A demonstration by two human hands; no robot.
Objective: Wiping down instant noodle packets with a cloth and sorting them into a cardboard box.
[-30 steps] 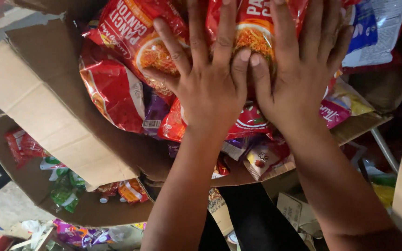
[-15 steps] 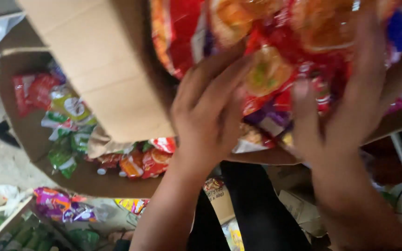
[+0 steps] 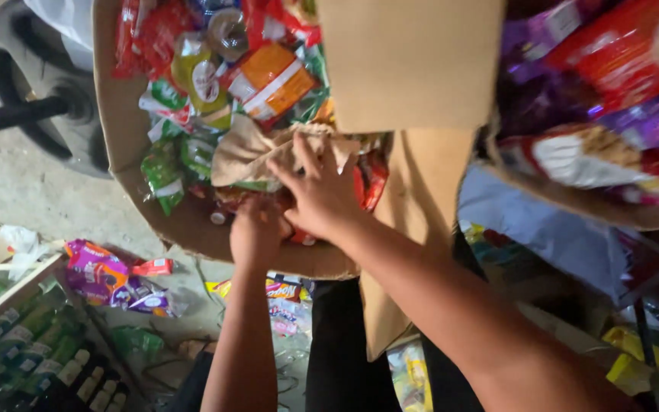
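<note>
A big open cardboard box [image 3: 127, 145] holds several colourful snack packets, among them an orange one [image 3: 272, 76] and green ones [image 3: 163, 169]. A crumpled brown paper piece [image 3: 249, 152] lies on the packets. My right hand [image 3: 318, 191] rests on that paper and the red packets [image 3: 371, 179] beside it, fingers spread. My left hand [image 3: 257, 229] reaches into the box at its near edge, curled among the packets below the paper; what it grips is hidden.
A raised box flap [image 3: 409, 65] stands to the right, with more red and purple packets [image 3: 612, 91] beyond it. Loose purple packets [image 3: 108, 276] lie on the concrete floor at left. Green bottles [image 3: 24, 343] fill the lower left. A dark fan stand [image 3: 32, 114] is at upper left.
Both hands have left the red packets in the upper box and come down into the lower box. The view has swung down and left.
</note>
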